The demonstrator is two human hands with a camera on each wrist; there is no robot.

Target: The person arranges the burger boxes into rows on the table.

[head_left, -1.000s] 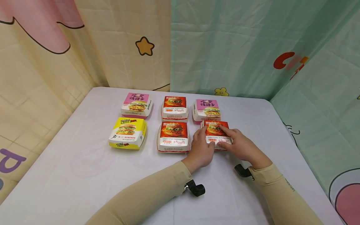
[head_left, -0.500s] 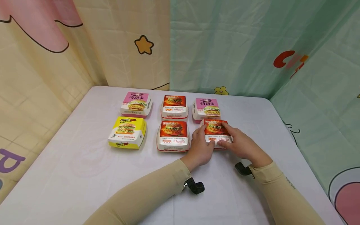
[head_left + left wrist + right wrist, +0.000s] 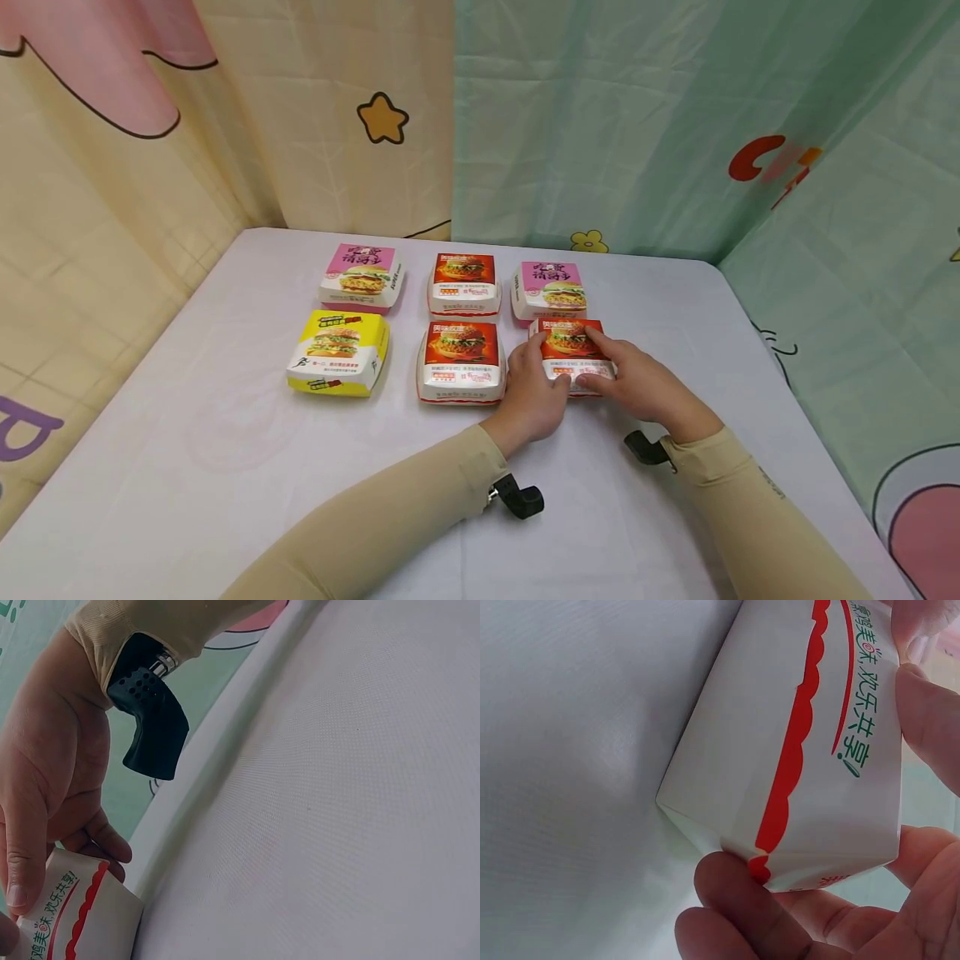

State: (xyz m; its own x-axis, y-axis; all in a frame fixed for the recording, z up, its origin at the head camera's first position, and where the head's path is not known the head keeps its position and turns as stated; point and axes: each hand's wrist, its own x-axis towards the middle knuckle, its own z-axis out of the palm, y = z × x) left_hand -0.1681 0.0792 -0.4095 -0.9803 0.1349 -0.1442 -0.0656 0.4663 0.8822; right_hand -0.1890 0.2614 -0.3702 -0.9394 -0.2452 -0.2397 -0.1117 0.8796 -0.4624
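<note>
Between both hands' (image 3: 534,398) (image 3: 637,388) grip, red burger box (image 3: 570,342).

**White table, curtained corner**

White cloth-covered table (image 3: 187,467), rounded far corners. Cream curtain (image 3: 300,125) hangs behind it, left of the grip, with a star (image 3: 383,119) and a pink patch (image 3: 97,58) up top. Green curtain (image 3: 600,117) behind and right of the grip, a small flower (image 3: 589,242) at table edge, red shape (image 3: 757,158) farther right. Even, soft light, faint shadows.
</note>
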